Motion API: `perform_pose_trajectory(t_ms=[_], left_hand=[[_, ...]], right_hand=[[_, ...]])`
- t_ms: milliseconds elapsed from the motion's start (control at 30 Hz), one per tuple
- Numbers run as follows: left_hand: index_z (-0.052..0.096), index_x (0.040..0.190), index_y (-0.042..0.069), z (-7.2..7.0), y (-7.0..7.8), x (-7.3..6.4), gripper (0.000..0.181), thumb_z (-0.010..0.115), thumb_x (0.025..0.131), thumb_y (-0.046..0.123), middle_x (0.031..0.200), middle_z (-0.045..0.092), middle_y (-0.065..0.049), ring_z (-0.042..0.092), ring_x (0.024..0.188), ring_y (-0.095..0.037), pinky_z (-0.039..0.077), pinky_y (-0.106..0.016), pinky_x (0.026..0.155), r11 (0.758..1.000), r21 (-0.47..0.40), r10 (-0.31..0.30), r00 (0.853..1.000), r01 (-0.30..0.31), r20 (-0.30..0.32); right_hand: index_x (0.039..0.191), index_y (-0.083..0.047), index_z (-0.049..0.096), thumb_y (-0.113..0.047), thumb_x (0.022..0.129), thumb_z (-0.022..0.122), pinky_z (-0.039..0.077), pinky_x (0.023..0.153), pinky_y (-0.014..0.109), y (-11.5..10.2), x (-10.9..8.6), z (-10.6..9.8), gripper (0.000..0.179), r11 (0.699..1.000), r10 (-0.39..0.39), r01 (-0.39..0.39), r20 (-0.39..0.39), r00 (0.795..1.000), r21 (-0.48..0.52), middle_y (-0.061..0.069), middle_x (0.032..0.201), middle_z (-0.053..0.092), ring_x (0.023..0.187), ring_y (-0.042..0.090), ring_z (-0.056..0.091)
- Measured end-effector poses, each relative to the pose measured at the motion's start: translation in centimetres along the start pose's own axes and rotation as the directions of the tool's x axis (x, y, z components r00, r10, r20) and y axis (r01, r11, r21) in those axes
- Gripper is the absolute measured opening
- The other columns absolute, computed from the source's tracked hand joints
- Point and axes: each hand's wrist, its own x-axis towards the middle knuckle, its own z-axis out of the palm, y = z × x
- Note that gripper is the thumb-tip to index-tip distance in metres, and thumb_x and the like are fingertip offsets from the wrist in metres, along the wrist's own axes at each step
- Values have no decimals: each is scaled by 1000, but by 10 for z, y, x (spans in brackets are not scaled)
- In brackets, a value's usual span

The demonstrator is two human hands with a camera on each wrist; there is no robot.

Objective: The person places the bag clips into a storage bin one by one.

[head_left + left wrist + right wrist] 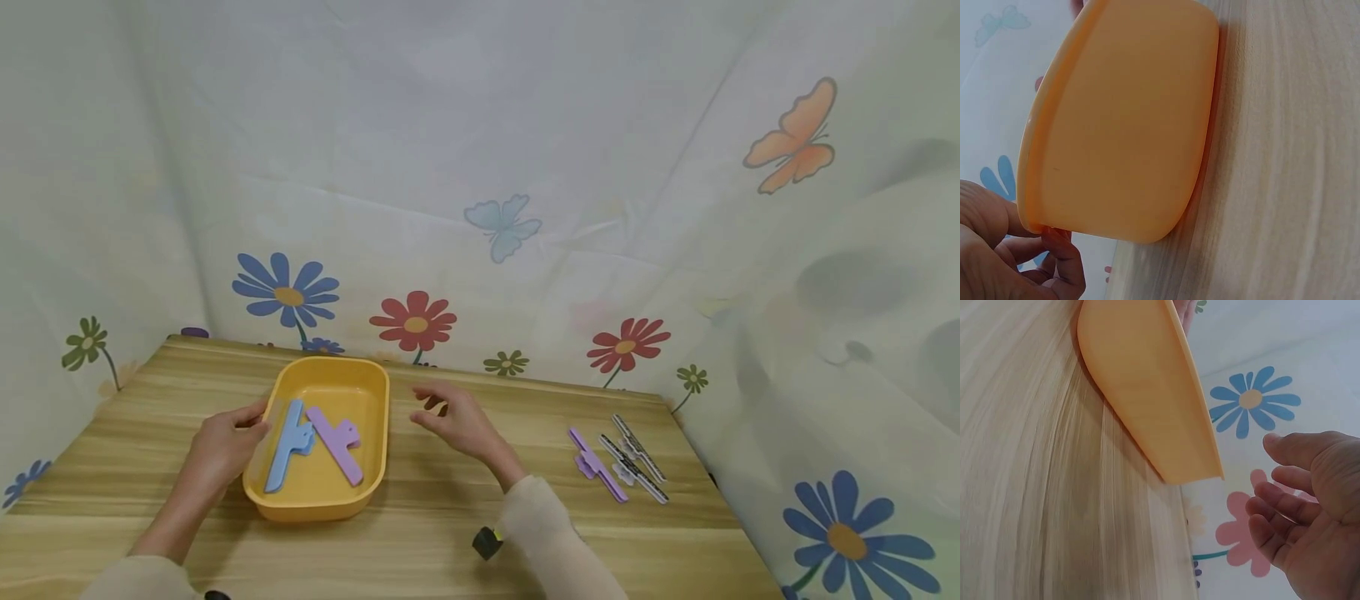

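Note:
A yellow plastic tray [322, 505] stands on the table with a blue bag clip [285, 454] and a purple bag clip [336, 446] lying inside it. My left hand [222, 446] pinches the tray's left rim; the left wrist view shows thumb and curled fingers [1063, 262] at that edge. To the right of the tray, apart from it, my right hand [459, 421] hovers with loosely bent fingers and nothing in them, as the right wrist view also shows.
On the table's right side lie another purple clip [597, 465] and two black-and-white patterned clips, one nearer [633, 469] and one farther back [639, 447]. A small black object [487, 543] is by the right sleeve. Flower-printed cloth [420, 208] hangs behind the wooden table [150, 417].

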Motion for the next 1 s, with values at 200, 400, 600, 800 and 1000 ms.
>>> perform_pose_trajectory(t_ms=[200, 400, 600, 800, 1000], left_hand=[[35, 140, -2, 1, -1, 1, 52, 46, 98, 25, 132, 42, -27, 37, 113, -38, 36, -53, 93, 1000, -7, 10, 1000, -10, -2], [34, 141, -2, 0, -1, 1, 53, 46, 97, 25, 134, 41, -28, 37, 113, -38, 36, -53, 93, 1000, -3, 6, 1000, -6, 4], [33, 141, -2, 1, -1, 1, 53, 45, 97, 25, 135, 40, -28, 36, 114, -38, 36, -54, 94, 1000, -9, 3, 1000, -3, 12], [33, 141, -1, 0, -1, 1, 52, 45, 98, 25, 134, 40, -28, 36, 113, -38, 35, -55, 94, 1000, -2, 0, 1000, 0, 7], [33, 141, -2, 0, 0, 1, 52, 45, 98, 25, 134, 40, -28, 36, 112, -38, 35, -54, 93, 1000, 4, 1, 1000, -1, 4]], right_hand=[[126, -15, 58, -28, 88, 65, 50, 79, 38, 6, -7, -9, 41, 1000, 7, -7, -15, 1000, -8, -1, 115, 61, 94, 14, 56], [127, -16, 57, -29, 88, 65, 50, 78, 33, 13, -13, -15, 42, 1000, 11, -11, -31, 999, -7, 3, 115, 61, 95, 15, 57], [128, -16, 56, -27, 89, 64, 48, 76, 28, 23, -21, -24, 42, 1000, 19, -19, -43, 999, -13, 5, 115, 61, 94, 16, 57], [127, -18, 57, -28, 89, 64, 49, 77, 30, 31, -30, -32, 40, 999, 31, -32, -59, 998, -10, -1, 114, 61, 95, 15, 57], [127, -15, 56, -26, 89, 63, 49, 77, 31, 37, -39, -41, 39, 999, 34, -35, -76, 997, -14, 2, 114, 61, 96, 20, 58]])
